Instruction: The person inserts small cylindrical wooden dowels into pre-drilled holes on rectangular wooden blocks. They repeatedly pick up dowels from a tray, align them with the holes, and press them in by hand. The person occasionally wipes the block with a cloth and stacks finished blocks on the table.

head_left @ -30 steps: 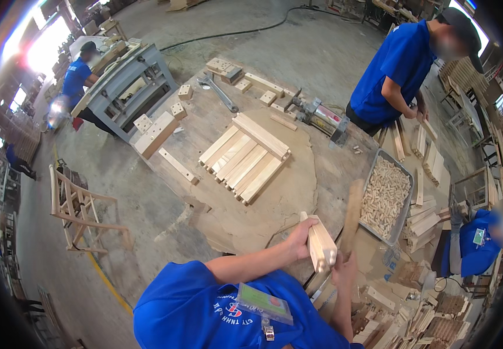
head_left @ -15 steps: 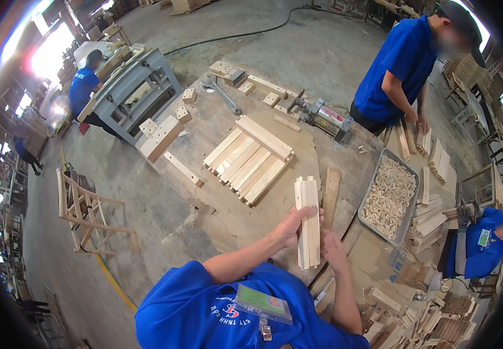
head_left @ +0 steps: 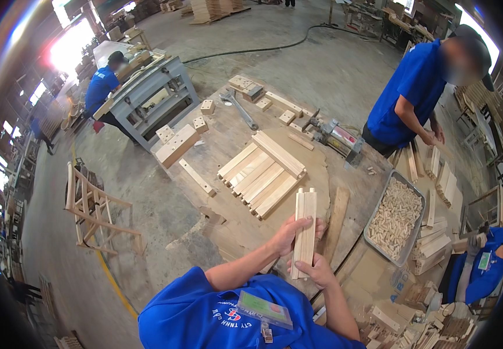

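Note:
A small bundle of pale wooden slats (head_left: 304,235) is held upright in front of me, with short dowel pegs showing at its far end. My left hand (head_left: 291,234) wraps round its left side near the middle, thumb across the front. My right hand (head_left: 320,271) grips its lower right end, the thumb pressed on the face. Just beyond the bundle, more slats (head_left: 257,179) lie side by side on the worktable (head_left: 216,215), with other slats (head_left: 279,154) stacked crosswise over their far ends.
A grey tray (head_left: 401,256) heaped with wooden dowels (head_left: 396,212) stands right. A metal clamp cylinder (head_left: 339,139), a wrench (head_left: 241,110) and drilled blocks (head_left: 178,145) sit at the table's far side. Co-workers in blue (head_left: 408,96) stand nearby. Offcuts (head_left: 414,326) lie at lower right.
My right hand has come up from beside the bundle and now grips its lower end. The left hand keeps its hold. The whole view has shifted slightly.

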`<state>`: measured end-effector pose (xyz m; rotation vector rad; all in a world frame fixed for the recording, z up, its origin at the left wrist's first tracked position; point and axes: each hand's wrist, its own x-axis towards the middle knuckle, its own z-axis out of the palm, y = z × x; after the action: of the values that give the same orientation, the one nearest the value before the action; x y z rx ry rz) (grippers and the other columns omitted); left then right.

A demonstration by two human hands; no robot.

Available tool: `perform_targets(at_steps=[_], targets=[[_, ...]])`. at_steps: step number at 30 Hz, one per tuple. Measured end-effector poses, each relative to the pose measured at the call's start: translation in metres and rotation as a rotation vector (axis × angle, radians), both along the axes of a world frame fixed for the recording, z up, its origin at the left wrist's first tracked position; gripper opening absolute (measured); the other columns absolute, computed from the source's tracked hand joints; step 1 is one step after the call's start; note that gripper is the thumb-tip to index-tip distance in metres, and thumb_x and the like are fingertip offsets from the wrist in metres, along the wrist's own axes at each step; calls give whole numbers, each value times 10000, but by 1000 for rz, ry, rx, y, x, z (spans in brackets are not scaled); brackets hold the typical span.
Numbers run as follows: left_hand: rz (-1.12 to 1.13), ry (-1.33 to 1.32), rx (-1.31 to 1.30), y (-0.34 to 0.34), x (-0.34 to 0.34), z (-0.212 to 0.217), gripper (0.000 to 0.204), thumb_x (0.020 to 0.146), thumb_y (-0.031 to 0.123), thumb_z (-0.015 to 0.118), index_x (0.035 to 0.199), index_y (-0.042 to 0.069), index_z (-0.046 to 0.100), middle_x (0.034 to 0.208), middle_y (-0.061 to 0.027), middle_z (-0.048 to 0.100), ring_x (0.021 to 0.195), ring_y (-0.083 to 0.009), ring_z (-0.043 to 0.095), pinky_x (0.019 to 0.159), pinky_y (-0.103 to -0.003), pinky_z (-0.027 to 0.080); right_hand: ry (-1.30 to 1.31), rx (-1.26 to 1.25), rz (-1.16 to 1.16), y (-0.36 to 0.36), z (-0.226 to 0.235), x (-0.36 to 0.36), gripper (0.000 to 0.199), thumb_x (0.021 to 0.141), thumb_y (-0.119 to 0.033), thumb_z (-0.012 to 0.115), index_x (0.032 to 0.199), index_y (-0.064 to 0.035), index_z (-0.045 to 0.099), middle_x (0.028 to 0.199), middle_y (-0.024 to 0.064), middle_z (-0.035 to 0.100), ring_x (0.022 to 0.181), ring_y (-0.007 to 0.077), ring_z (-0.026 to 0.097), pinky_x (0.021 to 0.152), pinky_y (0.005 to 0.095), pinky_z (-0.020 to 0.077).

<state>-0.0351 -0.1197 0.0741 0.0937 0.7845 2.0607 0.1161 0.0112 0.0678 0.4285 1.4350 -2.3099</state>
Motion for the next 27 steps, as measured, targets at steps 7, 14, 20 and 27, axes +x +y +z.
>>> perform_targets(at_steps=[7, 14, 20, 27], targets=[[286, 590, -723, -7, -1, 9, 620, 1003, 385, 712, 1389, -49, 496, 1286, -234, 679, 1138, -338, 710, 959, -453, 584, 162, 722, -22, -12, -6, -32, 470, 907, -276, 839, 1228, 16, 659, 1086, 217, 769, 967, 347, 774, 824, 423, 605], [298, 707, -1260, -31, -37, -8, 809, 904, 524, 713, 1278, -170, 533, 1131, -343, 724, 1066, -443, 744, 930, -502, 578, 180, 1265, 190, -32, 4, -69, 592, 903, -400, 793, 1298, 5, 621, 1101, 243, 739, 997, 455, 735, 890, 481, 581], [199, 333, -1136, -39, -162, -4, 761, 864, 507, 714, 1193, -174, 625, 1168, -343, 729, 1102, -394, 751, 945, -460, 584, 105, 910, 3, -7, -2, -57, 653, 948, -373, 776, 1442, 3, 573, 1191, 236, 753, 1053, 368, 761, 912, 429, 594], [441, 322, -1508, -28, -241, -17, 796, 803, 517, 787, 1249, -122, 629, 1276, -307, 707, 1176, -397, 718, 995, -482, 583, 12, 826, -20, 14, -37, -8, 534, 958, -277, 785, 1381, 12, 634, 1149, 198, 777, 1006, 263, 769, 878, 381, 596]])
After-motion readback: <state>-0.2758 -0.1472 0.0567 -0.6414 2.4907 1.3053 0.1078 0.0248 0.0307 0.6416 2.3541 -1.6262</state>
